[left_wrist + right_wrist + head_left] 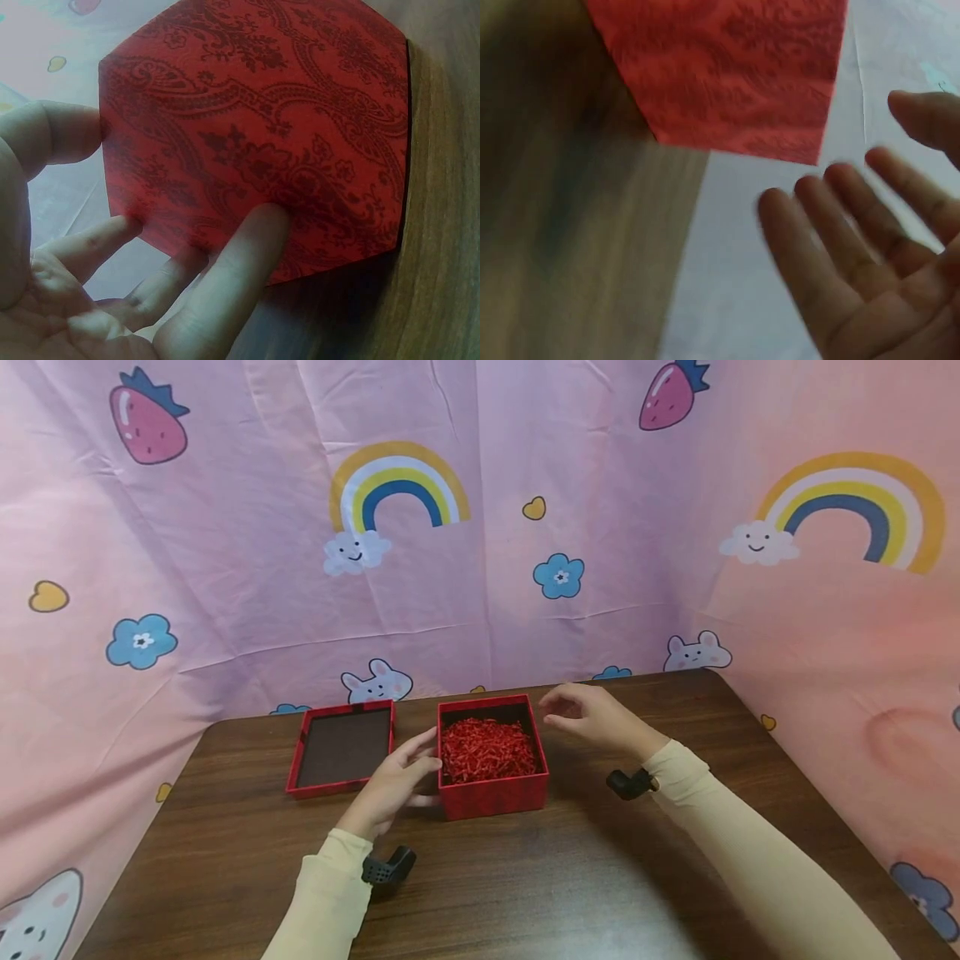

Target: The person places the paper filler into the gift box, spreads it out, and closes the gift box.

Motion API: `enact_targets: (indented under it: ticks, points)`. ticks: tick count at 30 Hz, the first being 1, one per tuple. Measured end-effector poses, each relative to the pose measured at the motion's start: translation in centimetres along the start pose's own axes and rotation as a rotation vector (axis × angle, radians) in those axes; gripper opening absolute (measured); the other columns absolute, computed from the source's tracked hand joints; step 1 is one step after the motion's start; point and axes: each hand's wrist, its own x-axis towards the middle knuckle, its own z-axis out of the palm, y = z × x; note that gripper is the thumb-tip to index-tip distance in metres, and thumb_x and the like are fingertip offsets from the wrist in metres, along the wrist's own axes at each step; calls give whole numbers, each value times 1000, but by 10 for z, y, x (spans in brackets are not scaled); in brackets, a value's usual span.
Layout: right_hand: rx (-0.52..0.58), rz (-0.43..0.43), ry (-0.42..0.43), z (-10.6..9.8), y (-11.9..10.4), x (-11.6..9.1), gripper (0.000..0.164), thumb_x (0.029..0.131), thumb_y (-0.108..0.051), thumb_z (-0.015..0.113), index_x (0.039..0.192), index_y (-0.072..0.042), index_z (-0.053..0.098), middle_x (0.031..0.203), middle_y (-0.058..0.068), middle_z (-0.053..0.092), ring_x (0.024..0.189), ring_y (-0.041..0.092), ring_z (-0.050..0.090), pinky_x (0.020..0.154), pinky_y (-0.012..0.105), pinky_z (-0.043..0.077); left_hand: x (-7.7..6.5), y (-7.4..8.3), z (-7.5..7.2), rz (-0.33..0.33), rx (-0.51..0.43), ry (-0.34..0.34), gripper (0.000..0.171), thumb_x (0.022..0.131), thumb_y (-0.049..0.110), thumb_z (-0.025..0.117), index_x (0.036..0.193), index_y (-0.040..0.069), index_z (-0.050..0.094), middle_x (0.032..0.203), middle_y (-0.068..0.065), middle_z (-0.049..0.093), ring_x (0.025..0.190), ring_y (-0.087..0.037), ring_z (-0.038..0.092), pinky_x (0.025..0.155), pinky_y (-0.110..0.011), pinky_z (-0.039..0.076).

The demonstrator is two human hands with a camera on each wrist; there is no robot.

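Observation:
A red gift box [495, 795] with a dark paisley-like pattern stands on the table, its top uncovered. Red shredded paper [491, 750] fills much of it. My left hand [393, 783] is at the box's left side; in the left wrist view its fingers [232, 289] are spread, with fingertips touching the patterned wall. Just off the right side of the box is my right hand [592, 717], its fingers loosely bent. The right wrist view shows its fingertips apart from the box wall [735, 75], with nothing held.
Left of the box lies its shallow red lid [348, 747], dark inside face up. Both rest toward the back of the brown wooden table [480, 885]. A printed cloth [480, 635] hangs behind the table and at its sides. Black wrist cameras [388, 867] sit at both cuffs.

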Motion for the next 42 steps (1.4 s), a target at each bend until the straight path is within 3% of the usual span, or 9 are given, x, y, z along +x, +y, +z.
enact_targets:
  ticks: [7, 10, 13, 25, 31, 33, 36, 42]
  points:
    - [461, 193, -58, 21, 18, -10, 55, 101, -26, 70, 149, -9, 48, 148, 18, 54, 130, 35, 59, 100, 54, 54, 1, -2, -1, 5, -3, -14, 66, 101, 19, 62, 161, 25, 35, 164, -17, 36, 145, -43, 42, 88, -54, 60]
    - [676, 248, -76, 36, 22, -14, 58, 102, -24, 69, 151, -8, 43, 153, 19, 48, 132, 35, 57, 104, 56, 52, 2, -2, -2, 10, -3, -19, 66, 101, 19, 62, 162, 25, 35, 164, -17, 36, 144, -43, 43, 88, -54, 60]
    - [814, 271, -72, 49, 26, -18, 57, 103, -23, 66, 152, -5, 43, 153, 21, 46, 133, 33, 56, 105, 53, 51, 2, -2, -1, 11, -1, -21, 66, 101, 19, 62, 162, 25, 35, 164, -17, 35, 144, -44, 43, 88, -54, 60]
    - [873, 320, -20, 60, 27, -22, 53, 104, -23, 63, 151, -5, 46, 154, 19, 46, 136, 35, 52, 102, 56, 53, 2, -2, 1, 6, -2, -13, 65, 103, 17, 60, 162, 26, 35, 164, -15, 36, 145, -42, 42, 88, -53, 60]
    - [893, 313, -25, 60, 28, -22, 52, 104, -23, 63, 151, -5, 47, 154, 18, 48, 136, 34, 53, 105, 58, 50, 0, -1, -4, 55, 51, -30, 63, 107, 27, 57, 163, 23, 30, 166, -18, 29, 147, -44, 37, 88, -52, 61]
    - [900, 311, -21, 60, 28, -23, 51, 105, -23, 62, 150, -5, 47, 153, 18, 49, 135, 33, 54, 105, 59, 50, -1, 3, -11, 92, 92, -34, 64, 108, 33, 56, 164, 21, 27, 165, -21, 28, 147, -45, 36, 88, -52, 60]
    - [903, 310, -14, 61, 27, -21, 51, 104, -22, 62, 150, -4, 48, 152, 18, 50, 133, 32, 56, 105, 59, 50, -7, 16, -33, 138, 175, -10, 69, 108, 37, 56, 165, 19, 23, 162, -25, 31, 146, -46, 37, 91, -53, 59]
    - [900, 324, 2, 63, 28, -21, 50, 104, -22, 63, 148, -4, 49, 150, 18, 52, 130, 31, 58, 104, 58, 51, -26, 43, -104, 143, 386, 91, 78, 108, 44, 53, 167, 15, 13, 159, -29, 35, 142, -43, 42, 96, -44, 58]
